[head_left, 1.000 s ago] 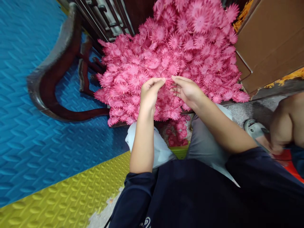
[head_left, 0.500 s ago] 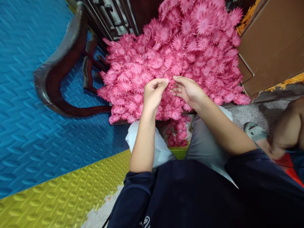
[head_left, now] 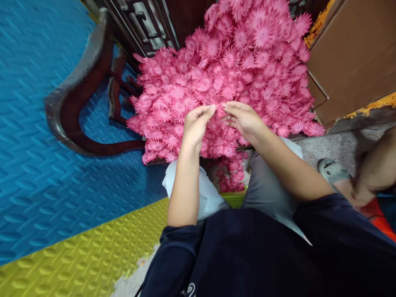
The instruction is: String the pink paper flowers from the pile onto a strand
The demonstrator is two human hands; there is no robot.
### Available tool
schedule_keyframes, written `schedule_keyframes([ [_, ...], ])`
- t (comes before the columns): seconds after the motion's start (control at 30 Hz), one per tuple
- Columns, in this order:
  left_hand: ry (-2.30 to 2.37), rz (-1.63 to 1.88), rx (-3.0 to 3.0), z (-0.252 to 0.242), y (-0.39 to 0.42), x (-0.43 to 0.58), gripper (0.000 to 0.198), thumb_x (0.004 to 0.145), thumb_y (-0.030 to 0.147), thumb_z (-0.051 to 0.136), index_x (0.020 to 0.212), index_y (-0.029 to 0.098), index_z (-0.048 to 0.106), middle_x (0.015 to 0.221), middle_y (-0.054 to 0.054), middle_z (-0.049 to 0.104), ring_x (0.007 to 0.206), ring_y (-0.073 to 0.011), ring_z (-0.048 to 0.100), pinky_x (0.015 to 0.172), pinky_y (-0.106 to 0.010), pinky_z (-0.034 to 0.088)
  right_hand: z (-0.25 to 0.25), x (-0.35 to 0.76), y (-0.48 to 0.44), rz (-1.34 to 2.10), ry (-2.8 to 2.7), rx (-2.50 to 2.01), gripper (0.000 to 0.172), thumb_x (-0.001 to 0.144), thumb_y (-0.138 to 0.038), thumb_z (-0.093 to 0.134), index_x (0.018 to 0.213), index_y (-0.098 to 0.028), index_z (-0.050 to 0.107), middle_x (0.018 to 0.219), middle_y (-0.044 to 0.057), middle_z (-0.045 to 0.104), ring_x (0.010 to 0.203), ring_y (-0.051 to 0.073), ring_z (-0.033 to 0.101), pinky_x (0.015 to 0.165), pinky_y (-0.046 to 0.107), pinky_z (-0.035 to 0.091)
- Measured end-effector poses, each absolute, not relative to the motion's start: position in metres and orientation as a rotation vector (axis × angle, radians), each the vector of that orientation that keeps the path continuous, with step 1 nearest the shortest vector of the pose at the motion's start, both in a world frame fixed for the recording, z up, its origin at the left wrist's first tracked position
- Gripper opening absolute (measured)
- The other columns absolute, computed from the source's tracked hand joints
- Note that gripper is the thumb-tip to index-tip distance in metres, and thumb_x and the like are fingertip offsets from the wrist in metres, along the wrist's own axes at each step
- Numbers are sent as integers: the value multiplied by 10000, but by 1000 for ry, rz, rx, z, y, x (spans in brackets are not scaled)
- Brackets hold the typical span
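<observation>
Head view, nearest first: the person's dark navy top (head_left: 247, 255) filled the bottom of the frame. Beyond it were grey trouser knees (head_left: 269, 185), with a small cluster of fallen flowers (head_left: 230, 175) on the floor between them. To the near left lay a yellow foam mat (head_left: 77, 255), joined further out to a blue foam mat (head_left: 31, 123). At the right edge, another person's bare limb (head_left: 371, 173) and a grey sandal (head_left: 331, 171) showed, well apart from the work.

Both forearms reached out from the body. The left hand (head_left: 194, 123) was curled, with its thumb and forefinger closed to a pinch. The right hand (head_left: 244, 119) met it fingertip to fingertip, with thumb and forefinger likewise nipped together and the other fingers loosely bent. Between the two pinches sat one pink flower piece (head_left: 219, 108), just above the near slope of the pile of pink fabric flowers (head_left: 235, 62). It was too small to tell whether it was one layer or several.

The step in hand looked like fine fingertip work on that single flower, either separating it or pressing it together. A next move would call for a light, steady pinch so the petals did not crumple or slip into the heap.

On the far left stood a dark wooden chair (head_left: 77, 95), and on the far right a brown cardboard box (head_left: 352, 53).
</observation>
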State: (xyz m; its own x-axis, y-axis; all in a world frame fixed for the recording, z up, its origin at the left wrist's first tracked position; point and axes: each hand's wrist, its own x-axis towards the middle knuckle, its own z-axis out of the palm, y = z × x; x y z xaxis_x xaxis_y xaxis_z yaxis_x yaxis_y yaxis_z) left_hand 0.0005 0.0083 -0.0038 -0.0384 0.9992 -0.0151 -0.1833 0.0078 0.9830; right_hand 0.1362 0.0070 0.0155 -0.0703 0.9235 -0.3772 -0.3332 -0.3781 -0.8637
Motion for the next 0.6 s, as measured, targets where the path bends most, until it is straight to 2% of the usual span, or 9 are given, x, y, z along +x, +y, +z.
schedule_keyframes([
  [0.17,1146,1383,1063,-5,6,-5,296,655,423,801,584,184,639,613,13,594,668,-111,566,722,-253,476,9,140,11,1670,-615,-1195,152,797,-294,647,755,-201,534,641,-64,565,562,49,554,547,174,428],
  [0.3,1225,1492,1053,-10,7,-6,350,708,452,755,583,176,579,552,35,452,572,-86,455,641,-235,422,9,138,11,1678,-506,-1205,107,825,-277,599,772,-207,538,640,-65,546,542,49,510,547,185,415],
  [0.4,1314,1603,1073,-14,10,-4,373,741,479,714,606,179,539,555,45,358,544,-82,377,587,-230,377,11,135,10,1688,-435,-1205,141,841,-290,582,744,-203,528,627,-63,525,525,47,481,536,186,402],
  [0.6,1491,1783,1212,-24,19,2,425,835,550,569,642,193,443,627,24,362,618,-106,415,621,-243,384,10,133,8,1659,-409,-1201,131,832,-279,589,745,-197,535,676,-59,534,525,37,447,529,179,383],
])
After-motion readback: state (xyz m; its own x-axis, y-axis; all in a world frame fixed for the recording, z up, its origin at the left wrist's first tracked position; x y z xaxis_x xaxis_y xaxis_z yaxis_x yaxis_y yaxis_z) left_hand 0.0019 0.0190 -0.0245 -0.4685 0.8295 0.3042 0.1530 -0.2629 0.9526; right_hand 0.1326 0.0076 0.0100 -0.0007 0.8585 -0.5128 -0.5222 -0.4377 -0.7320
